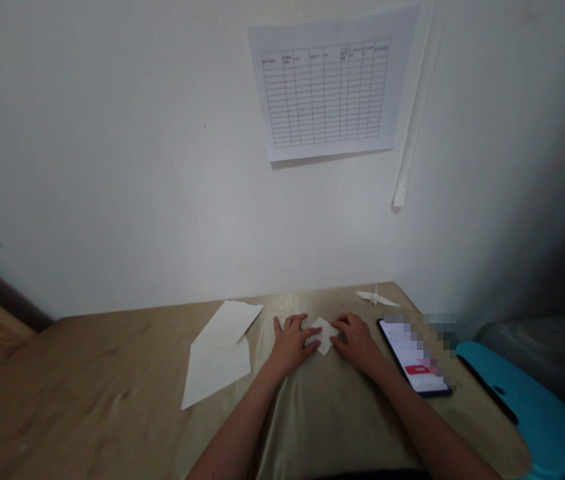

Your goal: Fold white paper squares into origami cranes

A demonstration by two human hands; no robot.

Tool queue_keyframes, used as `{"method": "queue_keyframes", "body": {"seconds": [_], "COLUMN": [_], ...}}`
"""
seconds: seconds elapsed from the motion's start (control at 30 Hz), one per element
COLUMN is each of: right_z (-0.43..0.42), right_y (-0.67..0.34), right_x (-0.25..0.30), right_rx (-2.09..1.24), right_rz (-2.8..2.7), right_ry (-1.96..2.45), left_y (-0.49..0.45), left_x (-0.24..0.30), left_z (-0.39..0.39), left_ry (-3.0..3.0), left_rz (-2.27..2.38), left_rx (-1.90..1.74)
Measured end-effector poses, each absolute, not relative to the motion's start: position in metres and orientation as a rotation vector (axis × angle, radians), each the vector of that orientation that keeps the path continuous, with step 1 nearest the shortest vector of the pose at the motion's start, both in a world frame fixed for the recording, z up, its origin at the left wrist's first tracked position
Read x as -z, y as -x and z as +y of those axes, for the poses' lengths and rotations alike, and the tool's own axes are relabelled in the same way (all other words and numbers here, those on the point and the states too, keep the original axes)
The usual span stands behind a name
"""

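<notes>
A small piece of white folded paper (pixel 324 338) lies on the cloth-covered table, one corner pointing toward me. On its left side, my left hand (pixel 292 343) rests with the fingers spread, thumb and index fingertip lying on the paper. My right hand (pixel 355 338) is at the opposite corner, its fingers curled and the thumb and index finger closed on the paper's edge. The paper's outer corners are partly hidden under the fingertips.
Creased white sheets (pixel 217 373) lie to the left. A folded paper figure (pixel 376 298) sits near the table's back right corner. A phone (pixel 415 360) with a lit screen lies beside my right forearm. Past the right edge is a turquoise object (pixel 522 407). A wall (pixel 162 200) stands behind.
</notes>
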State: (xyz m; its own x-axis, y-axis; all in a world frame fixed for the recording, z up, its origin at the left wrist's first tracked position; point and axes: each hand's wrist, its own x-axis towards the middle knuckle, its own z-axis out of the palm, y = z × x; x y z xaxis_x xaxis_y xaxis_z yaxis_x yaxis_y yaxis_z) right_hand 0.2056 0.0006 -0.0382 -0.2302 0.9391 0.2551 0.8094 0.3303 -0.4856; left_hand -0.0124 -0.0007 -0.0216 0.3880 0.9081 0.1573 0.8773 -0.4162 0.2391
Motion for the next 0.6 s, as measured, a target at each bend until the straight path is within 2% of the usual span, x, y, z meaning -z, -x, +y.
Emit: {"method": "queue_keyframes", "body": {"seconds": [0.6], "right_z": [0.0020], "right_y": [-0.2048], "right_x": [0.0379], "right_rx": [-0.382], "right_rz": [-2.104], "right_ry": [1.544], "left_y": [0.0076], "left_x": [0.0218], "left_z": [0.0046], "left_ry": [-2.446], "left_rz": [1.757], "left_rx": [-0.287]}}
